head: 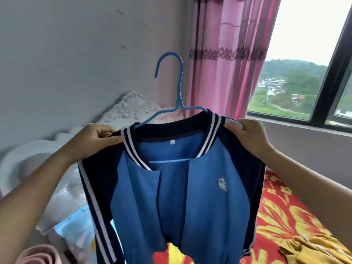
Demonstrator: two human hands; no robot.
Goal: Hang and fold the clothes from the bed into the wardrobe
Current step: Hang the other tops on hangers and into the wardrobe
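Observation:
A blue jacket (205,202) with navy sleeves and a white-striped navy collar hangs open in front of me on a blue wire hanger (178,88). The hanger's hook points up and its arms run inside the collar. My left hand (95,139) pinches the jacket's left shoulder beside the collar. My right hand (247,134) grips the right shoulder, fingers curled over the fabric. The jacket is held up above the bed (282,212), which has a red and yellow floral cover.
A mustard-yellow garment (312,250) lies on the bed at lower right. A white carved headboard (129,109) stands against the grey wall at left. Pink curtains (228,54) and a window (297,73) fill the right. A pink rolled item (38,254) sits at lower left.

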